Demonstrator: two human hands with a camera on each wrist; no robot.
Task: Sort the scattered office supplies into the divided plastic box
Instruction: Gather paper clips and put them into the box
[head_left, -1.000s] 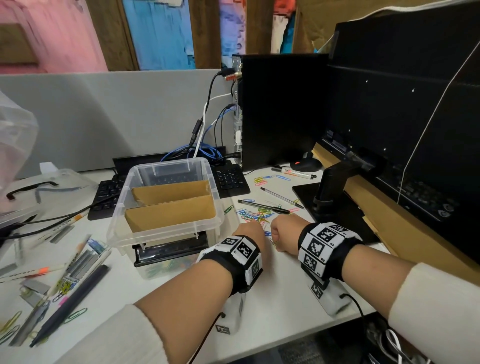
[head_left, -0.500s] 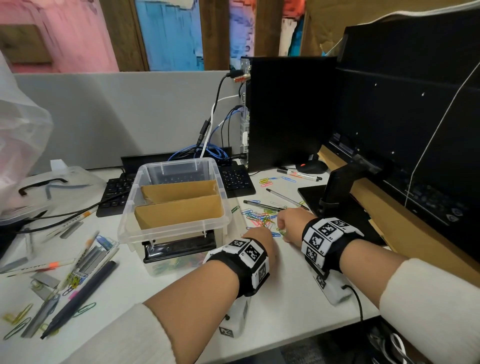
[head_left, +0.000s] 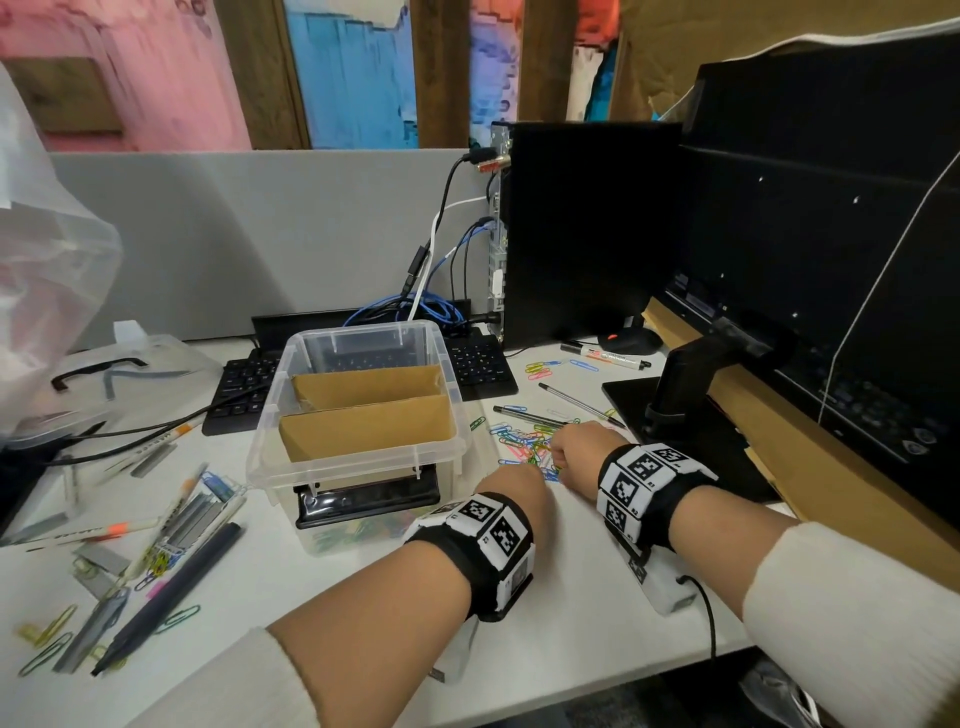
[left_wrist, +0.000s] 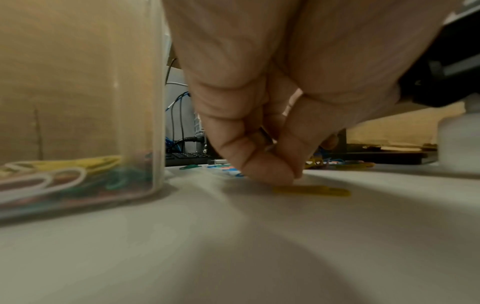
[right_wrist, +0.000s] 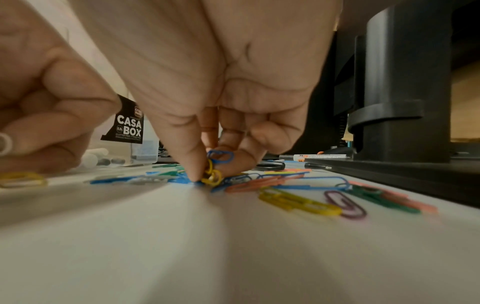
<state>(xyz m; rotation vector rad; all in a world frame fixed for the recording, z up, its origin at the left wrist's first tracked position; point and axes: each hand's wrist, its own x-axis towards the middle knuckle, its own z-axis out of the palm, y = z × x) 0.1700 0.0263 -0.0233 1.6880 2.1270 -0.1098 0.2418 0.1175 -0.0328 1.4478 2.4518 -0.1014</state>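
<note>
Sorting in progress, read from left to right. At far left, pens, staple strips and paper clips (head_left: 171, 618) lie unsorted on the white desk (head_left: 571, 639). The clear divided box (head_left: 358, 415) stands at centre with two cardboard dividers (head_left: 363, 431); its nearest compartment already holds coloured clips and a black tool, while what the rear compartments hold cannot be told. Beside the box, the left hand (head_left: 519, 491) rests on the desk with fingers curled, and a yellow clip (left_wrist: 311, 191) lies just beside its fingertips; whether it holds anything cannot be told. The right hand (head_left: 576, 452) pinches a few blue and yellow clips (right_wrist: 215, 164) out of the loose clip pile (head_left: 530, 441). Farther right lie two pens (head_left: 524, 415) and a marker (head_left: 613, 358). By this evidence, most items await sorting. Behind: keyboard (head_left: 483, 364), computer tower (head_left: 582, 228), grey partition (head_left: 234, 234), monitor (head_left: 831, 208).
</note>
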